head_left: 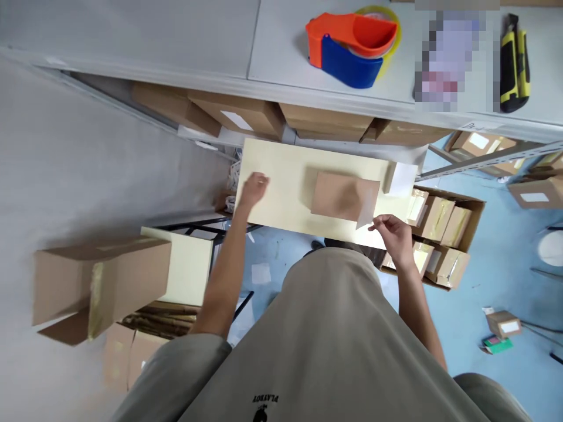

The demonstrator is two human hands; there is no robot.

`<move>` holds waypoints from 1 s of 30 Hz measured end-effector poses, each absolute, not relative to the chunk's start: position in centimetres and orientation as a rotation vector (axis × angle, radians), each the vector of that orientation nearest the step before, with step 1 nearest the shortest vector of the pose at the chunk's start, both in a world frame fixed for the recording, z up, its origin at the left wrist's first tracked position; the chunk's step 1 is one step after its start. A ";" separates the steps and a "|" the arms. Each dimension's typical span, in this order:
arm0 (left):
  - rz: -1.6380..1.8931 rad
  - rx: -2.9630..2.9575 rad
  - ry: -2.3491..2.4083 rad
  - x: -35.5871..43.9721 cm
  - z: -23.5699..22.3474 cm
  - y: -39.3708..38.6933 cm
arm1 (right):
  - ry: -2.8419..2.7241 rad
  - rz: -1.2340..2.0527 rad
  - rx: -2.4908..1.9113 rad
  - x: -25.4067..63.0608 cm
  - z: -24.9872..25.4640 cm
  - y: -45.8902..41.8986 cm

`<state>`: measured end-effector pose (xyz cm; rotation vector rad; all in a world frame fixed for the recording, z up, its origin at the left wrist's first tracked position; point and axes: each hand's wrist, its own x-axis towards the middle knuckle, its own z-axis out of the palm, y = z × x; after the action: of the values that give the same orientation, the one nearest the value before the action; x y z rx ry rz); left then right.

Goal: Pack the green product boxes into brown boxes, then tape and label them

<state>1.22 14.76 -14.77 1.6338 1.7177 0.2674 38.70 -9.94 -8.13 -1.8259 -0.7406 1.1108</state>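
A closed brown cardboard box (pixel 334 196) lies on a narrow cream tabletop (pixel 281 187). My right hand (pixel 393 237) pinches a thin, pale, translucent label (pixel 365 212) by its edge, over the box's right front corner. Whether the label touches the box I cannot tell. My left hand (pixel 254 189) is above the left end of the tabletop, away from the box, its fingers curled together. Anything inside those fingers is hidden. Behind my right hand, a small white stack (pixel 402 179), apparently of labels, rests at the tabletop's back right.
Above the tabletop, a grey shelf (pixel 197 35) holds an orange and blue tape dispenser (pixel 352 47) and a yellow-black utility knife (pixel 514 64). Right of the tabletop stands a large carton (pixel 475 223) packed with small boxes. An open cardboard box (pixel 132 269) is at left.
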 end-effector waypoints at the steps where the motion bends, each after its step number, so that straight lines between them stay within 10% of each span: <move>1: 0.277 1.549 1.599 4.3 -15.3 12.5 | -0.784 1.088 -1.833 38.5 -8.2 -9.6; 9: 0.471 0.744 1.051 17.0 -12.6 -0.4 | -1.571 0.759 -1.995 34.1 -6.8 -8.3; 30: 0.432 1.087 1.156 11.4 -13.9 -4.0 | -1.573 0.736 -2.026 34.5 -6.4 -7.2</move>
<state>11.39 -3.98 -13.95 1.0873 1.1563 0.4316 34.51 -7.19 -6.44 -2.0264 -1.5729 0.7363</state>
